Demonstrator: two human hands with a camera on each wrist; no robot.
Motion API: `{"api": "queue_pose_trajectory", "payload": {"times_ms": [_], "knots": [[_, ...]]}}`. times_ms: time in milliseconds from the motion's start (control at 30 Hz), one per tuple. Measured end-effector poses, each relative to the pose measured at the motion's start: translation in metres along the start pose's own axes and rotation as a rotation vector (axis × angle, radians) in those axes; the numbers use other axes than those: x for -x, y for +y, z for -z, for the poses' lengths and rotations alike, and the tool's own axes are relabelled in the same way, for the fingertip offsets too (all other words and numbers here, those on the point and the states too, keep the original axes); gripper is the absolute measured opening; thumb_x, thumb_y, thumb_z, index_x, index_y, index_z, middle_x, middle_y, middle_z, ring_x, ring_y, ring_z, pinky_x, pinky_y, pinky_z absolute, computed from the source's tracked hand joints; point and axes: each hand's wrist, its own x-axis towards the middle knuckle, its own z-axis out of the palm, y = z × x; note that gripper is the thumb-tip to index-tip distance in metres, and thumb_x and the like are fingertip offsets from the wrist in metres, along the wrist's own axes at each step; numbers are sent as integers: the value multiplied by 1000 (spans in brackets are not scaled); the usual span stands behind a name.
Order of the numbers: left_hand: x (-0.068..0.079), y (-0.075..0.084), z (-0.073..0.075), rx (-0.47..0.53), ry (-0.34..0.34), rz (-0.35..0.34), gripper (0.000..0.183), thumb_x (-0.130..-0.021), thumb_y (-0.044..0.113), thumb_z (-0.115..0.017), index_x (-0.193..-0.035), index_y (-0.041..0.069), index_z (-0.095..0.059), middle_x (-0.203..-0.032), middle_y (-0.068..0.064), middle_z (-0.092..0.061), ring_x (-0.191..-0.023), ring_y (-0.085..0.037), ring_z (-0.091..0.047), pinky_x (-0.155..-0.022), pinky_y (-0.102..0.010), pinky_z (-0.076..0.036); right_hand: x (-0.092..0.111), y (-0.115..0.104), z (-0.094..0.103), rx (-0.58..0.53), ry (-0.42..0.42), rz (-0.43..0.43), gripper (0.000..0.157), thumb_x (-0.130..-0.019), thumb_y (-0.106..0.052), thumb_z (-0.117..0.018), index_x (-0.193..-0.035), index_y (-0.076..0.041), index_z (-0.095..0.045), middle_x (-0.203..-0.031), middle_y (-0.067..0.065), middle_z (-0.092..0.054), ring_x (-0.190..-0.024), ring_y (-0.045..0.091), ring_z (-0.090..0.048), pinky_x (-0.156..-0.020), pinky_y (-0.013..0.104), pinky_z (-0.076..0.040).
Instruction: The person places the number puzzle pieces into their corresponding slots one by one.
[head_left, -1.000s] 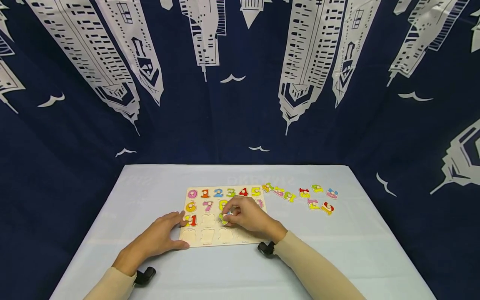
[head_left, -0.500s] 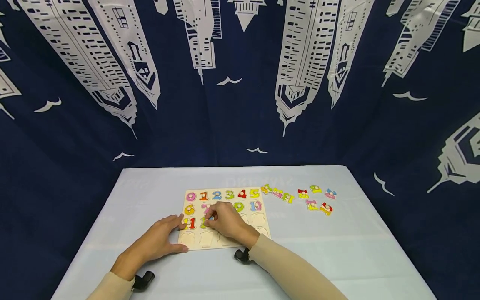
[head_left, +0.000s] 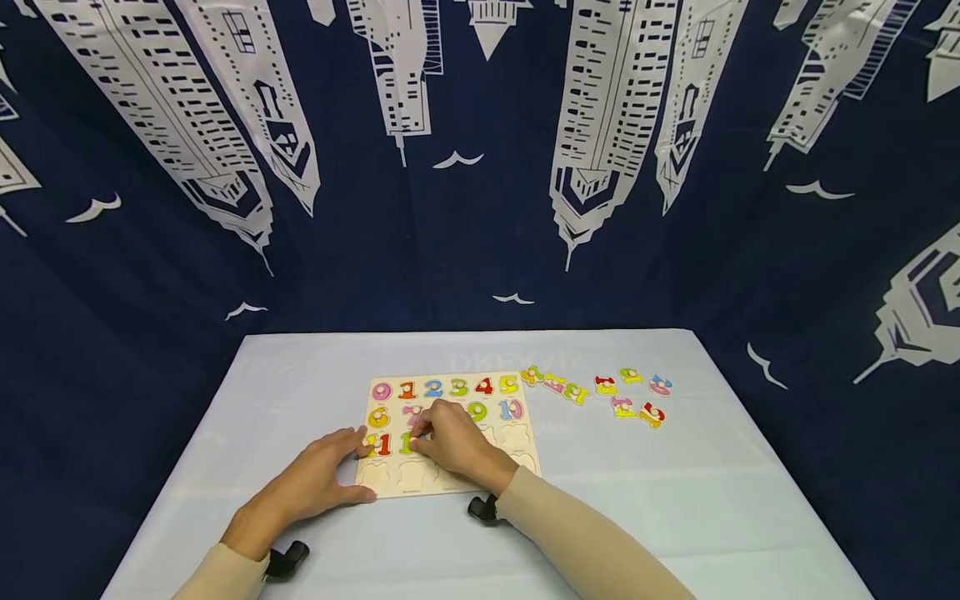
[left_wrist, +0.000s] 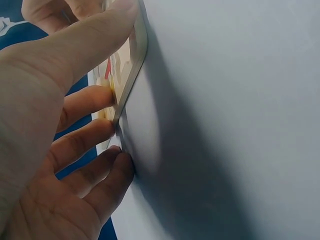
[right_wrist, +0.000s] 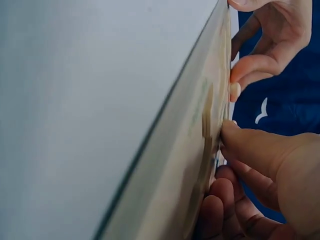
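Observation:
A wooden number puzzle board [head_left: 517, 437] lies on the white table, its upper rows filled with coloured numbers. My left hand [head_left: 318, 475] rests at the board's left edge. In the left wrist view its thumb [left_wrist: 95, 37] touches the board's rim, and fingertips touch the edge further along. Over the third row, my right hand [head_left: 457, 446] pinches a number puzzle piece [head_left: 406, 443] with a green 1 showing, just right of the 11 piece [head_left: 384, 444]. The rest of that piece is hidden by the fingers. The right wrist view shows thumb and fingers [right_wrist: 250, 145] close to the board's surface.
Several loose number pieces [head_left: 553, 384] lie by the board's upper right corner. More loose pieces [head_left: 623, 407] are scattered further right on the table [head_left: 675, 500]. A dark blue cloth [head_left: 450, 250] with white building prints hangs behind the table.
My right hand has moved left across the board with the number piece, from near the 8 to beside the 11, and stayed there over the last half second. The left hand keeps its place.

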Motion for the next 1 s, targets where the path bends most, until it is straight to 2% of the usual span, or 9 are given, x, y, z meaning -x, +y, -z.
{"api": "queue_pose_trajectory", "payload": {"times_ms": [367,567,833,1000], "knots": [[1,-2,-2,10,-1,18,80,-84,49,-106,-146,8,-77,-171,-26,-62,-163,-53,-54,-134,-73,-44,2,3,4,6,-7,-3,9,-99,-19,-97,-100,-14,-90,-101,2,-75,-89,3,-61,-82,19,-55],[4,-4,-4,11,-6,32,81,-83,50,-106,-147,9,-77,-173,-25,-61,-164,-53,-53,-135,-72,-44,11,7,10,-7,-12,-13,12,-99,-20,-97,-105,-12,-91,-104,3,-77,-90,5,-64,-83,21,-57],[2,-1,-4,0,-3,45,79,-81,50,-108,-144,12,-78,-174,-24,-60,-164,-52,-53,-134,-72,-45,28,30,37,-18,78,-40,7,-101,-16,-93,-105,-12,-89,-104,2,-80,-87,11,-66,-79,23,-56],[1,0,-4,-5,-2,43,84,-81,50,-108,-148,10,-77,-174,-25,-60,-164,-54,-53,-134,-73,-45,38,54,60,3,160,-73,5,-100,-12,-93,-102,-13,-89,-96,0,-76,-81,10,-61,-75,24,-52]]}}
